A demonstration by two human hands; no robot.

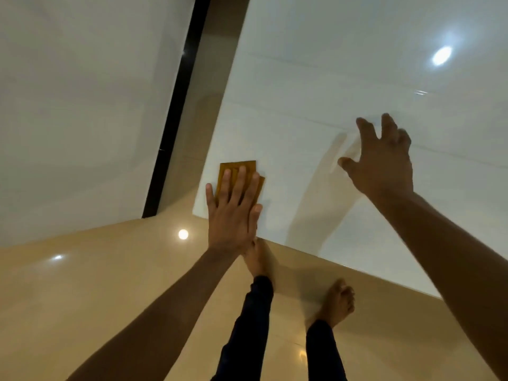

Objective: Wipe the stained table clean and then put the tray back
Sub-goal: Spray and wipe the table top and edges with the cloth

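Note:
A glossy white table (343,78) fills the upper right of the head view. My left hand (233,210) lies flat near the table's near left corner, fingers together, pressing down on a folded orange-brown cloth (237,167) whose far edge shows beyond my fingertips. My right hand (382,160) hovers over the middle of the table with fingers spread and nothing in it. Its faint reflection shows on the table surface. No tray is in view, and I cannot make out a stain on the shiny top.
A second white surface (82,105) with a black edge (176,111) stands to the left, across a narrow gap. Beige glossy floor (110,298) lies below, where my bare feet (338,301) and dark trouser legs stand by the table's near edge.

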